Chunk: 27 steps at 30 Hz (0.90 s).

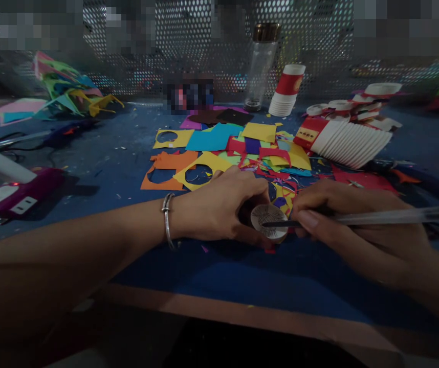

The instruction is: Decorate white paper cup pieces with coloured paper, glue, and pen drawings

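My left hand (231,204), with a silver bangle at the wrist, is wrapped round a small paper cup (268,232). The cup's round pale base faces me, and dark pen lines cover it; most of its side is hidden by my fingers. A pen (376,219) with a clear barrel is pinched in my right hand (357,225), and its dark tip meets the base. Just beyond my hands lie coloured paper scraps (273,153), including a yellow sheet (219,162) and an orange sheet (177,161) with round holes cut out.
Stacked red-and-white paper cups (350,140) lie at the right, with another stack (286,94) standing behind. A clear bottle (260,71) stands before the perforated metal panel (204,30). At the left are a purple power strip (23,197) and coloured paper shapes (66,87).
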Each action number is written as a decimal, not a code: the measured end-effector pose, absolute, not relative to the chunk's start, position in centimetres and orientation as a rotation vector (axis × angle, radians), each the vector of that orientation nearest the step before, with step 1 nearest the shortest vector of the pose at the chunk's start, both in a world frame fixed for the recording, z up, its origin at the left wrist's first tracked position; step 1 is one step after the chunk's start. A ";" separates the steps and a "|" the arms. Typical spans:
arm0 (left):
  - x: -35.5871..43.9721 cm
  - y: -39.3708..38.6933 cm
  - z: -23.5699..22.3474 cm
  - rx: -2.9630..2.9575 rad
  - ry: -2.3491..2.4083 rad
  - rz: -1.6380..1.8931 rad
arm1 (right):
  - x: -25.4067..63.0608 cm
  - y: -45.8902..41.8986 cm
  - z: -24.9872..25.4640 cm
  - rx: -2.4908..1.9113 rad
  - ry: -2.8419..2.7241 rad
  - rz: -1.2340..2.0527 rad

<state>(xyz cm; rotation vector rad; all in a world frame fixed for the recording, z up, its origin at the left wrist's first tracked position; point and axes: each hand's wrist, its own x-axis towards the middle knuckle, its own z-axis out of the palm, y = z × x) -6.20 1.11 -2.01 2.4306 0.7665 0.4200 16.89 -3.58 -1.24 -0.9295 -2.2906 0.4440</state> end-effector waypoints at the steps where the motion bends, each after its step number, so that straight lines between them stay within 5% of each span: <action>1: -6.2 1.1 -2.0 2.427 0.768 0.420 | 16.9 -3.6 -1.3 -0.926 -2.289 0.455; 27: -6.1 0.9 -1.9 2.459 0.788 0.392 | 17.9 -3.1 -1.1 -0.897 -2.357 0.297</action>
